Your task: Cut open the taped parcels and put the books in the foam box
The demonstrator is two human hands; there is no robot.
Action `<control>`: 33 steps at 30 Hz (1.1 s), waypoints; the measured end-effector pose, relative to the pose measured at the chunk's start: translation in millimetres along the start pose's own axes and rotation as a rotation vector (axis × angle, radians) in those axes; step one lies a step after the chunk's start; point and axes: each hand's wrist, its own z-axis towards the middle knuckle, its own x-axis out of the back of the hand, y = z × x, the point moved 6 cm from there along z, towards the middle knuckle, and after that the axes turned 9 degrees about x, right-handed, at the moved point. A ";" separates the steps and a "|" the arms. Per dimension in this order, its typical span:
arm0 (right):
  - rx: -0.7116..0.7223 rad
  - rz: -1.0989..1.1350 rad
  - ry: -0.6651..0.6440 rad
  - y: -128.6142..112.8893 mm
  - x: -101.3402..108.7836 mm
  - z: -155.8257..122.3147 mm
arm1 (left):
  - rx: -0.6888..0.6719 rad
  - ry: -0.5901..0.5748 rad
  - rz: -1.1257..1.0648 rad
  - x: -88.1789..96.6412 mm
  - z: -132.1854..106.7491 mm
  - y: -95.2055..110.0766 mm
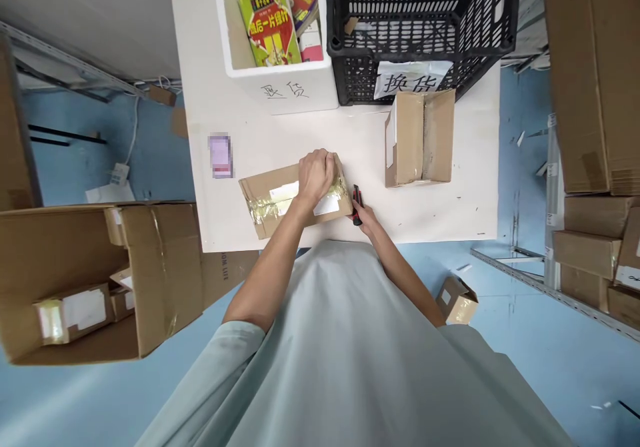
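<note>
A taped cardboard box (280, 183) lies slightly askew near the front of the white table (240, 227). Across its top run shiny tape and white labels. My left hand (316, 179) is closed over the box towards its right end, with the fingers bent at the far edge; their tips are partly hidden. Wrapped in my right hand (366, 219) is a black and red utility knife (357, 205), held upright against or just beside the box's right end. I cannot make out its blade.
Behind stand a white foam bin (300, 93) with books (270, 23) and a black crate (393, 53). An opened carton (417, 140) is on the right, a blurred purple item (221, 156) on the left. A large carton (165, 273) holds parcels (75, 313) beside the table.
</note>
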 end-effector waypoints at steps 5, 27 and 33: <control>-0.020 0.038 0.028 -10.6 -2.9 -29.6 | -0.044 0.044 0.001 16.9 -26.3 11.4; 0.834 -0.837 0.235 -176.3 -41.1 -150.5 | 0.247 0.365 -0.644 99.3 -97.7 -95.4; 0.749 -0.966 0.256 -209.6 -29.5 -98.0 | 0.413 0.048 -0.975 84.2 -138.9 -97.8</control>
